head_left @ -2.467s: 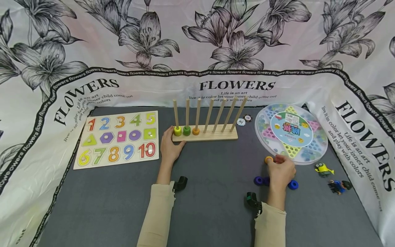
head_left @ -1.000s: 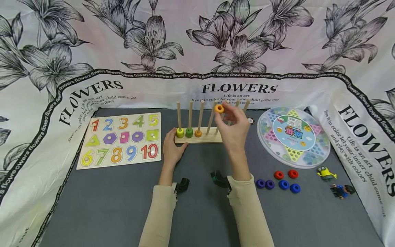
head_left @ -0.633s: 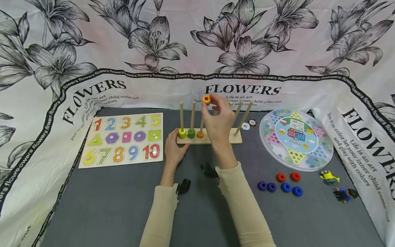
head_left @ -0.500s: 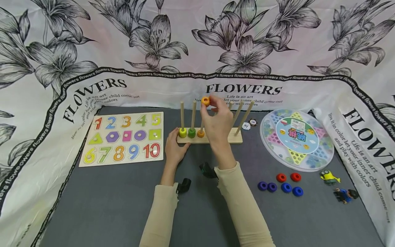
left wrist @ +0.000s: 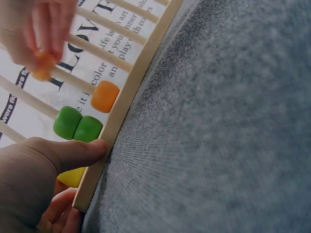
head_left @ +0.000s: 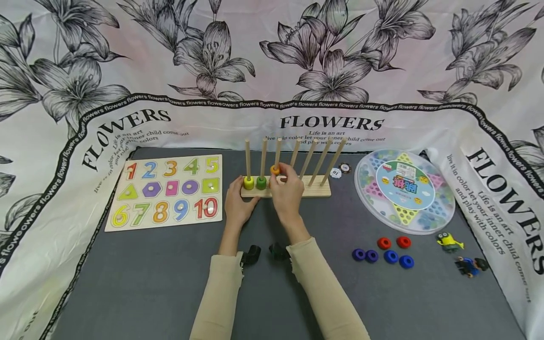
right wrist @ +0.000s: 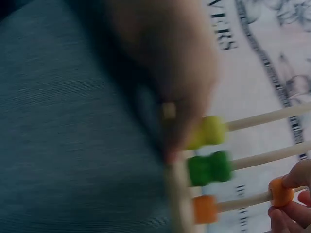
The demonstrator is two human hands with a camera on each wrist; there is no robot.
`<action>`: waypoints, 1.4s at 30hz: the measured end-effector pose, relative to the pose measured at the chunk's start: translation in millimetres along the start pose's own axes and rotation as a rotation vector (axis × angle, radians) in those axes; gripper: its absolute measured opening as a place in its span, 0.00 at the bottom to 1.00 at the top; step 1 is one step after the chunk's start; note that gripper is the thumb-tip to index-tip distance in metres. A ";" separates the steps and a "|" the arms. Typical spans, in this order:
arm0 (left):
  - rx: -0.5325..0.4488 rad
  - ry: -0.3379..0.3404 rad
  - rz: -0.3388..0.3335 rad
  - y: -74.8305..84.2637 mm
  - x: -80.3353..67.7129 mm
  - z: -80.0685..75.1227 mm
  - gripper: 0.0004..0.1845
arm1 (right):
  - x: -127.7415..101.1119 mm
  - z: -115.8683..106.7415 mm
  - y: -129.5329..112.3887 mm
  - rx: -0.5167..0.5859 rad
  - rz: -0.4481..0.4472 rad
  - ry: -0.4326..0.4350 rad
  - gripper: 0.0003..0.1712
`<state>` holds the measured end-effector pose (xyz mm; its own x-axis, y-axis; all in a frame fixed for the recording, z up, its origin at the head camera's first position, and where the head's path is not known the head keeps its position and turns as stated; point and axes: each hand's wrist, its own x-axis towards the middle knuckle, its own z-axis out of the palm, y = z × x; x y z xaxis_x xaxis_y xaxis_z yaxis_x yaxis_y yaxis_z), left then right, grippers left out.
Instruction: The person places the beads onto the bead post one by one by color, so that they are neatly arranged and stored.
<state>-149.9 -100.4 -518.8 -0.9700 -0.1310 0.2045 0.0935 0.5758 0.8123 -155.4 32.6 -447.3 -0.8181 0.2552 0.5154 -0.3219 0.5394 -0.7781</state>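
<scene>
pinching an orange bead point(head_left: 275, 169) in the grip of the right hand point(head_left: 288, 189), threaded on the third peg point(head_left: 278, 150) of the wooden rack point(head_left: 316, 190), above a lower orange bead point(left wrist: 105, 96); clasping the rack's left end with the left hand point(head_left: 238, 203), beside yellow beads point(head_left: 248, 183) and green beads point(head_left: 261, 182); close on the right, four more pegs point(head_left: 308, 157); farther right, chips point(head_left: 335, 173), a round box point(head_left: 405, 185), then red beads point(head_left: 384, 243), blue beads point(head_left: 391, 257), purple beads point(head_left: 359, 255) and toy figures point(head_left: 450, 242) on the surface point(head_left: 170, 283)
</scene>
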 end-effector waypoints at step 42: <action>0.005 -0.023 -0.023 3.1 -0.7 -0.5 0.37 | -32.1 -78.3 42.2 -0.033 0.195 -0.045 0.12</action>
<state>-148.9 -99.0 -516.2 -0.9768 -0.1262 0.1730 0.0695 0.5771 0.8137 -105.4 110.1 -468.6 -0.8841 0.3218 0.3388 -0.1401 0.5090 -0.8493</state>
